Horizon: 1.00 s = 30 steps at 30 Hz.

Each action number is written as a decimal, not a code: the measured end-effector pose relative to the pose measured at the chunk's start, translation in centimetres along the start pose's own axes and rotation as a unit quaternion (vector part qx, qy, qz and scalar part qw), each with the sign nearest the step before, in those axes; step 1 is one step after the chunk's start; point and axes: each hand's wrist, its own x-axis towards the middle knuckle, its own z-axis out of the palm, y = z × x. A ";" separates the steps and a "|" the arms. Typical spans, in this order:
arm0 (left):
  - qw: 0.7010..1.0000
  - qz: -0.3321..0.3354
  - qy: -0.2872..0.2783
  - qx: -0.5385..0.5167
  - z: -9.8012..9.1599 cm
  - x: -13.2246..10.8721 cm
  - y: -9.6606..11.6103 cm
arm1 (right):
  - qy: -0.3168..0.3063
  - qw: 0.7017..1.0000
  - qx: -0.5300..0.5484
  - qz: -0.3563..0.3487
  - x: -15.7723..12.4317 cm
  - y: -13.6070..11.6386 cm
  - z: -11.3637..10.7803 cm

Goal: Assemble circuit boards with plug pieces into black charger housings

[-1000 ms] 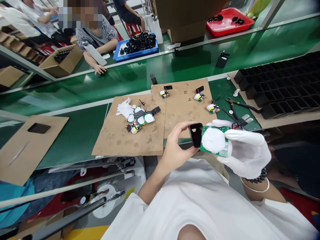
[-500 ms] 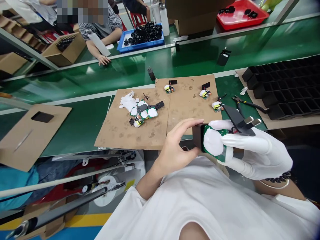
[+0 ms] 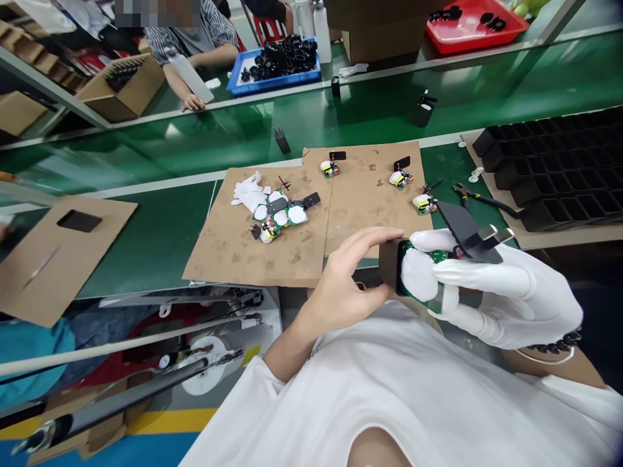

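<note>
My bare left hand (image 3: pixel 348 275) grips a small black housing (image 3: pixel 389 266) close to my chest. My white-gloved right hand (image 3: pixel 506 295) holds a green circuit board (image 3: pixel 431 275) with a white round pad on it, its end pushed into the housing. A black plug plate with metal prongs (image 3: pixel 470 230) hangs from the board above my right fingers. On the brown cardboard sheets (image 3: pixel 243 250) beyond lie a cluster of similar boards (image 3: pixel 277 217) and three single boards (image 3: pixel 423 204).
A white glove (image 3: pixel 248 191) lies by the cluster. Pliers (image 3: pixel 479 198) and black compartment trays (image 3: pixel 559 172) sit at the right. Across the green belt (image 3: pixel 195 146) a seated person rests a hand by a blue bin of black parts (image 3: pixel 280 61); a red tray (image 3: pixel 479 23) stands beyond.
The black housing and green board, apart a second ago, have been brought together; the board's end now sits inside the housing. The plug plate swung up above my right hand.
</note>
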 end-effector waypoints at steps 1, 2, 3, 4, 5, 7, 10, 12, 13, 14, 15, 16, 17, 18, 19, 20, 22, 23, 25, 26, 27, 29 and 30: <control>1.000 0.001 -0.001 -0.004 0.0 0.0 0.0 | 0.000 1.000 0.001 0.001 -0.1 0.0 0.0; 1.000 0.001 -0.002 -0.008 0.0 0.0 -0.1 | 0.002 1.000 0.001 0.005 -0.1 0.0 0.0; 1.000 0.000 -0.004 -0.011 0.0 0.0 -0.1 | 0.004 1.000 0.002 0.011 -0.2 0.0 0.1; 1.000 -0.002 -0.006 -0.014 0.1 0.0 -0.1 | 0.004 1.000 0.004 0.019 -0.3 -0.1 0.1; 1.000 -0.004 -0.009 -0.016 0.1 0.0 -0.1 | 0.004 0.999 0.009 0.031 -0.3 -0.1 0.1; 1.000 -0.009 -0.011 -0.017 0.1 0.0 -0.1 | 0.003 0.998 0.020 0.056 -0.4 -0.3 0.2; 1.000 -0.016 -0.012 -0.012 0.2 -0.1 -0.1 | 0.010 0.998 0.027 0.059 -0.3 -0.3 0.2; 1.000 -0.019 -0.012 -0.006 0.2 -0.1 -0.1 | 0.014 0.999 0.032 0.034 0.0 -0.2 0.2; 1.000 -0.020 -0.012 -0.003 0.2 -0.1 0.0 | 0.012 0.999 0.037 0.021 0.1 -0.1 0.2; 1.000 -0.019 -0.011 0.000 0.2 -0.1 0.0 | 0.009 0.999 0.042 0.010 0.3 0.0 0.2; 1.000 -0.019 -0.010 0.002 0.3 -0.2 0.0 | 0.004 0.999 0.045 0.007 0.4 0.0 0.2; 1.000 -0.019 -0.011 0.003 0.3 -0.2 0.0 | -0.001 0.999 0.047 0.009 0.5 0.1 0.2; 1.000 -0.020 -0.012 0.004 0.2 -0.2 0.0 | -0.005 0.999 0.049 0.015 0.5 0.1 0.2; 1.000 -0.020 -0.014 0.004 0.2 -0.2 0.0 | -0.009 0.998 0.051 0.022 0.5 0.1 0.1; 1.000 -0.021 -0.016 0.004 0.2 -0.2 0.0 | -0.012 0.998 0.053 0.027 0.4 0.1 0.1; 1.000 -0.022 -0.017 0.004 0.2 -0.3 0.0 | -0.015 0.998 0.054 0.030 0.3 0.1 0.0; 1.000 -0.022 -0.016 0.004 0.2 -0.3 0.1 | -0.017 0.998 0.051 0.028 0.2 0.1 -0.1; 1.000 -0.022 -0.015 0.004 0.2 -0.3 0.1 | -0.016 0.998 0.046 0.026 0.1 0.1 -0.1; 1.000 -0.023 -0.012 0.005 0.2 -0.3 0.1 | -0.012 0.999 0.038 0.022 0.1 0.1 -0.1; 1.000 -0.023 -0.012 0.004 0.2 -0.3 0.1 | -0.011 0.999 0.036 0.017 0.1 0.1 -0.1; 1.000 -0.022 -0.011 0.003 0.2 -0.4 0.1 | -0.013 0.999 0.038 0.010 0.2 0.2 -0.1; 1.000 -0.020 -0.012 -0.005 0.2 -0.4 -0.1 | -0.022 0.999 0.044 -0.003 0.4 0.2 -0.1; 1.000 -0.020 -0.014 -0.010 0.2 -0.4 -0.2 | -0.030 0.999 0.043 -0.005 0.5 0.3 -0.1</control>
